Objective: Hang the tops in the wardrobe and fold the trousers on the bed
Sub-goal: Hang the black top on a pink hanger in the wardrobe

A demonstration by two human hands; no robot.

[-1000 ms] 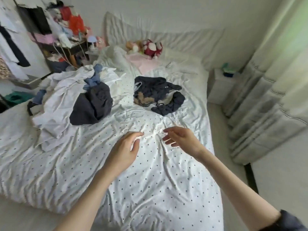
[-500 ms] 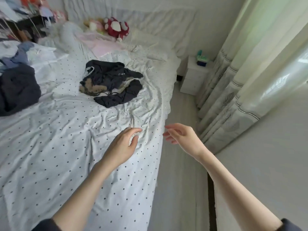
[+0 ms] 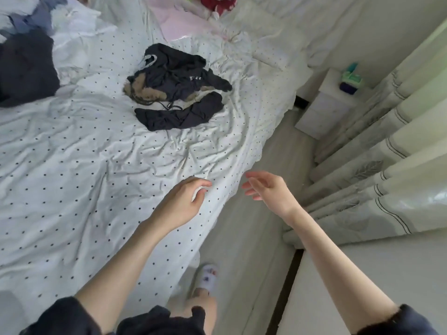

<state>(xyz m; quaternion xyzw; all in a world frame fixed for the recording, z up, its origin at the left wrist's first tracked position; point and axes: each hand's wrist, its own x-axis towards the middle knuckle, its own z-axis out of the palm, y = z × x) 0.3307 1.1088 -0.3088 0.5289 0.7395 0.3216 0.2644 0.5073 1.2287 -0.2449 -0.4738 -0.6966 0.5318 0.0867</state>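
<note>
A crumpled heap of dark clothes with a tan patch (image 3: 176, 88) lies in the middle of the bed (image 3: 72, 180), which has a white sheet with black dots. A second pile of dark, white and blue garments (image 3: 26, 56) sits at the left edge of view. My left hand (image 3: 183, 201) hovers over the bed's right edge, fingers loosely curled, holding nothing. Over the floor beside the bed my right hand (image 3: 268, 189) is held out, fingers relaxed and empty. Both hands are well short of the dark heap. No wardrobe is in view.
A narrow strip of floor (image 3: 254, 238) runs between the bed and the curtains (image 3: 387, 153). A white bedside cabinet (image 3: 324, 105) carries a green and purple item. A pink pillow (image 3: 179, 22) and a red plush toy (image 3: 217, 3) lie near the head. My slippered foot (image 3: 205, 279) stands below.
The view has swung to the right and down, so the bed's right edge, the floor and my foot now show. Both hands stay empty and now sit over the bed edge.
</note>
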